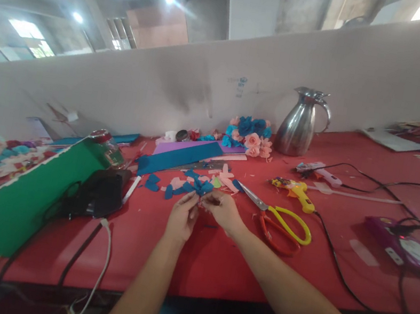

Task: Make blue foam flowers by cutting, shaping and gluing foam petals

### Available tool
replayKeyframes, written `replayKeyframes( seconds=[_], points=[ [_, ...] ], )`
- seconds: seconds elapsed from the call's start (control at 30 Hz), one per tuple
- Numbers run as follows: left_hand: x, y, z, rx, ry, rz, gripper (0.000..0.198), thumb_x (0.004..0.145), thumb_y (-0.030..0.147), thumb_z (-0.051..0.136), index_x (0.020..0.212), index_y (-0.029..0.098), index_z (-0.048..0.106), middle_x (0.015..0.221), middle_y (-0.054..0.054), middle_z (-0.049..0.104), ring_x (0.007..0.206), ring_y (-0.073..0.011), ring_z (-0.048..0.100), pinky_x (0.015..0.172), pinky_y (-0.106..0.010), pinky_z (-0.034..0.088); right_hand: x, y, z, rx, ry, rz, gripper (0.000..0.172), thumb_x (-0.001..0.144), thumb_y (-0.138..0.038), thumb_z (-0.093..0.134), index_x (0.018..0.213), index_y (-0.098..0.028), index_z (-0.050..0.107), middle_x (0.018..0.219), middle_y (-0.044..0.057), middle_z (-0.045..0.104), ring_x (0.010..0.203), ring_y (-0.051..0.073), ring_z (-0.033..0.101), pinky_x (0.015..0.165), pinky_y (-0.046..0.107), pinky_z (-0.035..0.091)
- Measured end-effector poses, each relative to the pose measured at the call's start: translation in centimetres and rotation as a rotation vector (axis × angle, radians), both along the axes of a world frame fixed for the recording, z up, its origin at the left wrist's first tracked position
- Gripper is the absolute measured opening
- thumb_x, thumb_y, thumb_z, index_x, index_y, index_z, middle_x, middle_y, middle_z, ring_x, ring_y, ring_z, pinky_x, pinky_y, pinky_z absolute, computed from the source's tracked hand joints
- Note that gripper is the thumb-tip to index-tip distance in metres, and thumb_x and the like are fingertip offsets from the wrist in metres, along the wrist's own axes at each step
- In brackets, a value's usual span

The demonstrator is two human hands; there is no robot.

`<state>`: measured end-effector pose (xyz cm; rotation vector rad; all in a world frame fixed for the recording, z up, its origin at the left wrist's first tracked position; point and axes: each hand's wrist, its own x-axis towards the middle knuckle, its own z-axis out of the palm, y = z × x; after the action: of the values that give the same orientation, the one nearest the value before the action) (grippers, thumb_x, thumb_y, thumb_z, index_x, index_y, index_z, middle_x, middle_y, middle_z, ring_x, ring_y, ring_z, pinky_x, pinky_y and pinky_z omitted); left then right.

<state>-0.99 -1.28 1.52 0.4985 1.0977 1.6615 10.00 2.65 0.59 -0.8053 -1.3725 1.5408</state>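
Left hand: the left hand (181, 221) is raised just off the counter (214, 271), its fingertips pinched narrow on the lower edge of the blue flower (202, 186).
Right hand: the right hand (223, 211) meets it from the other side, its grip closed to a fingertip pinch on the same piece.
Blue flower: a small crumpled bit of blue paper, held between the two hands just above the counter, over the scraps.
Scraps: blue and pink petals (156, 184) lie loose under and to the left of the hands.
Scissors: the scissors (283, 225) lie just right of the right wrist, blades pointing toward the hands.
Glue gun: the glue gun (298, 190) lies beyond the scissors, its black cord (332, 257) trailing toward the counter's near edge.
Further off: a blue sheet (179, 158), a pile of finished flowers (250, 134) and a steel jug (301, 121) stand near the wall; a green sheet (19, 199) and a black bag (95, 195) lie to the left.
Risk, paper: thin paper in so tight a pinch could tear or flatten if the fingers press or twist hard.
Risk, slip: if either pinch loosens, the piece could drop among the like-coloured scraps.
Risk, tools: a sideways sweep of the right forearm could catch the blades or drag the cord and pull the gun.
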Motion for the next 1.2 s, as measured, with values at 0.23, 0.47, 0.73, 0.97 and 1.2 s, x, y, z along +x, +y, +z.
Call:
replayKeyframes(
  seconds=[0.23,0.47,0.73,0.97,1.2],
  points=[
    [-0.1,-0.2,-0.2,0.023,-0.022,-0.073,0.033,0.051,0.023,0.085,0.064,0.014,0.055,0.045,0.011,0.04,0.035,0.0006,0.028,0.036,-0.013,0.025,-0.1,0.2,-0.5,0.02,-0.025,-0.001,0.006,0.063,-0.023,0.061,0.068,-0.02,0.064,0.068,-0.001,0.067,0.067,0.016,0.058,0.07,0.03,0.046],
    [0.0,-0.2,0.0,0.033,0.014,-0.047,0.028,0.053,0.023,0.083,0.065,0.014,0.059,0.045,0.009,0.042,0.038,-0.0013,0.034,0.038,-0.014,0.026,0.1,0.3,-0.5,0.144,-0.099,-0.023,0.009,0.066,-0.02,0.058,0.068,-0.021,0.067,0.067,0.001,0.067,0.067,0.018,0.06,0.071,0.032,0.046],
    [0.4,-0.1,-0.1,0.106,0.069,-0.027,0.025,0.048,0.02,0.084,0.064,0.015,0.065,0.053,0.006,0.056,0.044,-0.0025,0.04,0.048,-0.017,0.034,0.1,0.1,-0.2,0.218,-0.187,-0.121,0.013,0.068,-0.017,0.055,0.067,-0.021,0.067,0.067,0.002,0.067,0.072,0.023,0.062,0.068,0.033,0.045],
    [0.5,-0.1,0.2,0.151,0.08,0.005,0.029,0.046,0.027,0.087,0.061,0.016,0.065,0.058,0.003,0.062,0.051,-0.0055,0.048,0.053,-0.018,0.04,1.0,0.0,1.5,0.03,0.057,0.012,0.016,0.061,-0.018,0.049,0.07,-0.02,0.062,0.065,-0.002,0.063,0.067,0.016,0.057,0.066,0.027,0.041],
    [0.9,-0.4,0.5,0.155,0.11,0.002,0.026,0.049,0.028,0.086,0.065,0.017,0.068,0.067,0.001,0.068,0.061,-0.0098,0.058,0.065,-0.023,0.048,1.5,0.0,2.5,-0.196,0.17,0.081,0.012,0.067,-0.031,0.055,0.063,-0.02,0.057,0.061,-0.001,0.061,0.059,0.014,0.054,0.059,0.026,0.036]
  ],
)
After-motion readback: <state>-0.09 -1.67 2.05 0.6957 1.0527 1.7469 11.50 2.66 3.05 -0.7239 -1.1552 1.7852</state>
